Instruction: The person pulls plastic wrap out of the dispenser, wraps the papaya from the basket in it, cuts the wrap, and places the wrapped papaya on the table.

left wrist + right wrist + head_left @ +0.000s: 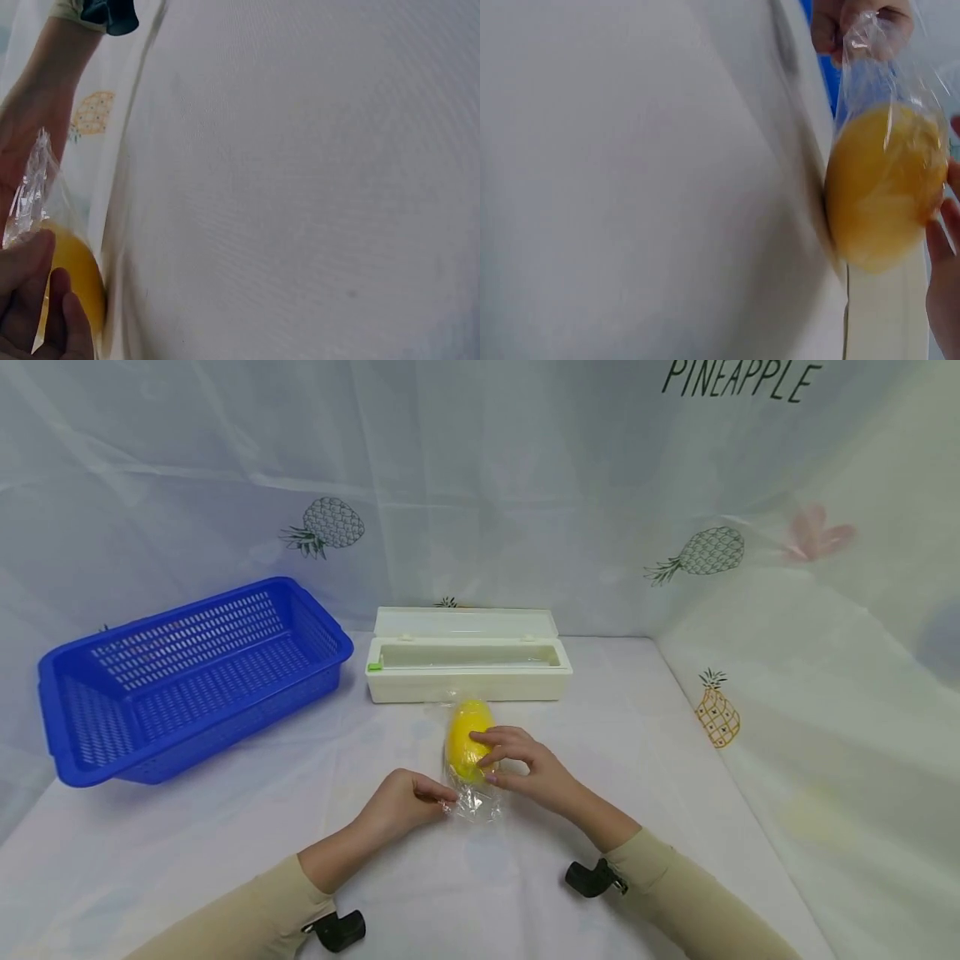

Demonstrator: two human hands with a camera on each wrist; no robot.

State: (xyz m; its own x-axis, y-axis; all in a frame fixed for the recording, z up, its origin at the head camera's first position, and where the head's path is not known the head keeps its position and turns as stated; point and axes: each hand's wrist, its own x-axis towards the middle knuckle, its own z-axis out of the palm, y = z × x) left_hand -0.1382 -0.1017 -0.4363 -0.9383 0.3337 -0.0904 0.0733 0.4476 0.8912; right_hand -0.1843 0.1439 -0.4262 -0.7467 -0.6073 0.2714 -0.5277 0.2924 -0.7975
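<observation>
A yellow, mango-like oval fruit [468, 739] lies on the table, wrapped in clear plastic film [476, 803] that bunches loosely at its near end. With thumb and fingers, my left hand [408, 800] pinches the edge of this film, as the left wrist view also shows. My right hand [534, 768] is at the fruit's right side, fingers bent loosely and fingertips against the wrapped surface. In the right wrist view, the film rises from the fruit [881, 187] toward the left hand [862, 26], and the right fingers are spread along its side.
Just behind the fruit stands a white cling film box [468, 685], its lid [465, 623] raised and a green piece [375, 667] at its left end. A blue perforated basket [225, 727] sits at the back left. Pineapple-print cloth [510, 485] hangs behind the white-covered table [637, 718].
</observation>
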